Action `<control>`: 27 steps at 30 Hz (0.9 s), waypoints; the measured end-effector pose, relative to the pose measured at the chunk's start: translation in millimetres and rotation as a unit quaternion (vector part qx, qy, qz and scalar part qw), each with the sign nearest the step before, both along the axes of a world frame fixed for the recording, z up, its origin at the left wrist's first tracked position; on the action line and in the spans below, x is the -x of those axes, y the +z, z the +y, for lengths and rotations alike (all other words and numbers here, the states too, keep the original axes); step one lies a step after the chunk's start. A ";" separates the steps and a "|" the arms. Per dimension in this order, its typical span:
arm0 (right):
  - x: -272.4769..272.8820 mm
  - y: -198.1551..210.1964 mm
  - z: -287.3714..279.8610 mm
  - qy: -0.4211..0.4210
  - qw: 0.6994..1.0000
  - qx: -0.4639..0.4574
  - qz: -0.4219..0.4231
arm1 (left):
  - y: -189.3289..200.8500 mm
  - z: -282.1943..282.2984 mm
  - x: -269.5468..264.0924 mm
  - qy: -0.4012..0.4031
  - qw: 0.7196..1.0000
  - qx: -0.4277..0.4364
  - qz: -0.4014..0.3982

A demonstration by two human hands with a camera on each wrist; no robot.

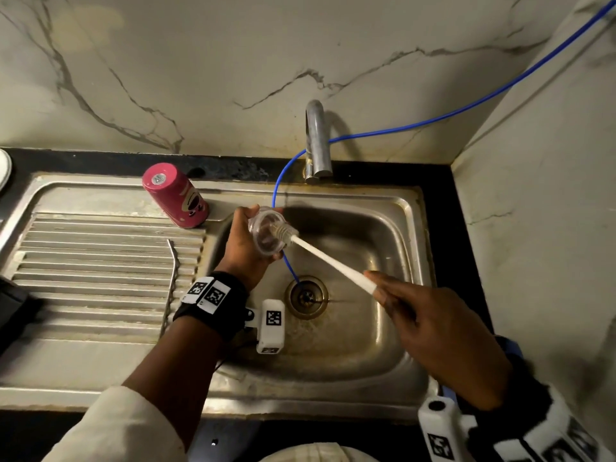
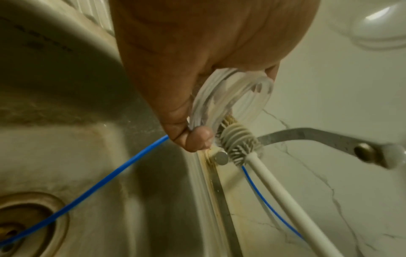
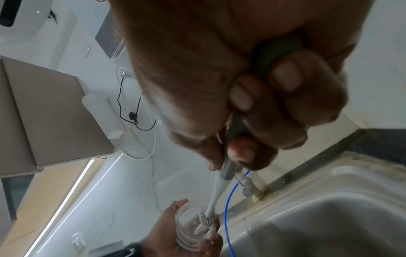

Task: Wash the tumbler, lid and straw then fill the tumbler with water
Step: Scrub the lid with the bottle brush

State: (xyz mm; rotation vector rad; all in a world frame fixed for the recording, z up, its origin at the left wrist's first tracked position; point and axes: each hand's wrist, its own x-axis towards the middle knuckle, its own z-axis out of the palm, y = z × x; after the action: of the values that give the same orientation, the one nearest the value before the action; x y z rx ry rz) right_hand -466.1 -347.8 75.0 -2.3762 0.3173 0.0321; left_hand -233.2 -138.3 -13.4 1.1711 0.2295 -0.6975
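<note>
My left hand (image 1: 243, 248) grips a clear ribbed lid (image 1: 266, 235) over the left side of the sink basin, its open side turned right. My right hand (image 1: 426, 315) holds the white handle of a bottle brush (image 1: 326, 258), whose grey bristle head sits inside the lid. In the left wrist view the brush head (image 2: 237, 142) pokes out of the lid (image 2: 230, 97). In the right wrist view my fingers (image 3: 263, 97) curl round the handle. The pink tumbler (image 1: 176, 196) stands upside down at the drainboard's back edge. A bent metal straw (image 1: 173, 278) lies on the drainboard.
A steel faucet (image 1: 316, 141) rises behind the basin, no water visibly running. A blue hose (image 1: 466, 108) runs from the right wall into the drain (image 1: 306, 296). The ribbed drainboard (image 1: 100, 261) spreads left. Marble walls close in behind and on the right.
</note>
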 end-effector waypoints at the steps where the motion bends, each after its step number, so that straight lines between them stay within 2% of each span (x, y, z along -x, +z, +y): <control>1: 0.1 -2.7 5.4 0.010 1.000 -0.013 -0.014 | 6.8 0.2 -1.1 -0.006 1.000 0.015 0.021; 3: 4.6 -4.2 20.5 0.028 0.998 -0.047 -0.018 | 12.7 1.0 -6.0 -0.008 0.999 0.029 0.030; 6: 7.5 -3.3 24.7 0.064 0.996 -0.061 -0.003 | 9.1 5.0 -11.1 0.033 0.999 0.027 0.028; 10: -0.1 0.9 1.4 0.018 0.998 0.057 0.007 | 4.3 6.9 -1.0 0.003 1.000 0.000 0.020; 13: 6.6 -1.0 11.6 0.017 0.993 0.103 0.051 | 9.4 2.3 1.6 -0.003 1.000 -0.003 0.018; 16: 12.0 1.8 20.2 0.053 0.996 0.026 0.071 | 2.2 -0.2 -1.3 0.027 0.999 -0.007 -0.017; 19: 2.1 6.2 10.4 0.058 0.994 -0.086 0.032 | 0.7 -0.1 2.7 0.033 0.999 -0.004 0.016; 22: -1.8 -2.2 3.0 0.029 0.999 -0.030 0.006 | 1.4 -0.1 6.3 -0.014 0.999 0.014 0.033; 27: 3.9 -2.9 6.8 0.051 0.997 0.024 0.056 | -4.3 3.6 12.8 0.040 0.999 -0.010 0.003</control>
State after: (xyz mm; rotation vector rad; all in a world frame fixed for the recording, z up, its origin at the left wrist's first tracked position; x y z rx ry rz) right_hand -470.0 -341.0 72.1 -2.4423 0.2530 0.2075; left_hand -246.1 -134.7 -17.8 1.1726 0.2879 -0.6292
